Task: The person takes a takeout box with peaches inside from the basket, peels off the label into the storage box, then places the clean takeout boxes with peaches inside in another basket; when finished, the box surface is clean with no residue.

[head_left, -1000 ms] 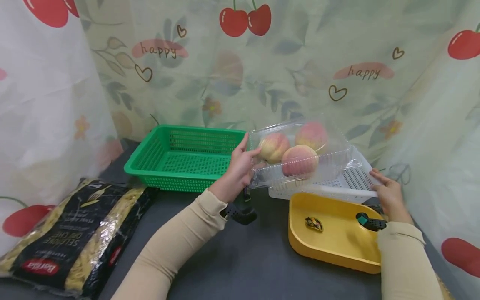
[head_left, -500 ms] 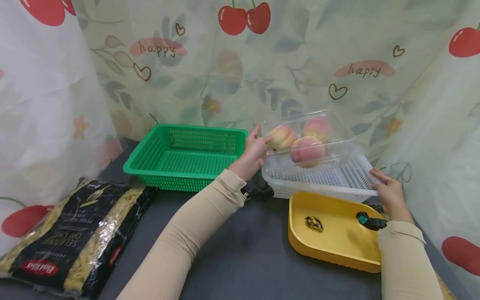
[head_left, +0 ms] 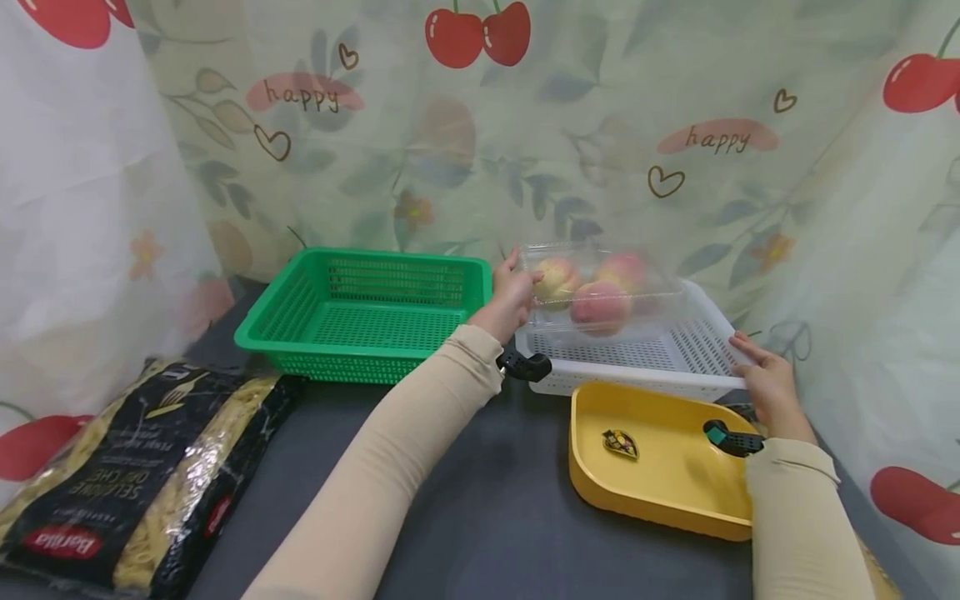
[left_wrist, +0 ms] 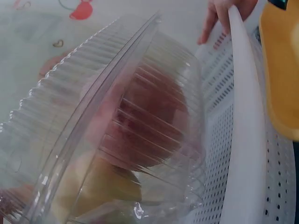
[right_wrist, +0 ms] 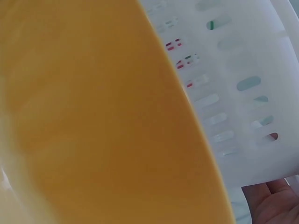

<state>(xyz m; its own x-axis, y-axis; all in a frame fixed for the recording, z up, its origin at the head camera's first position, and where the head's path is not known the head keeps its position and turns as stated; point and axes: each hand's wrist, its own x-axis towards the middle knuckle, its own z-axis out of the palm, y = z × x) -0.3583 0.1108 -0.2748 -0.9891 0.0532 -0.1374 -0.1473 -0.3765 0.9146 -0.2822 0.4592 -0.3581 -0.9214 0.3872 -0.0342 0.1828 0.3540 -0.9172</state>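
Note:
A clear plastic clamshell box point(head_left: 660, 292) with three peaches point(head_left: 602, 307) inside is over the left part of the white perforated basket point(head_left: 637, 371). My left hand point(head_left: 508, 298) grips its left end, thumb and fingers around the edge. In the left wrist view the box's ribbed side point(left_wrist: 154, 116) is down within the basket's walls, peaches showing through the plastic. My right hand point(head_left: 772, 379) holds the basket's right rim. The right wrist view shows part of that hand point(right_wrist: 275, 203) below the basket's corner.
A yellow tray point(head_left: 660, 508) holding a small dark patterned piece point(head_left: 621, 444) stands in front of the white basket. A green basket point(head_left: 375, 325) sits left of it. A Barilla pasta bag point(head_left: 135, 475) lies at the left. A printed curtain point(head_left: 465, 183) hangs behind.
My left hand has carried the peach box right, then lowered it into the white basket. The box is now more level. My right hand keeps its hold on the basket rim.

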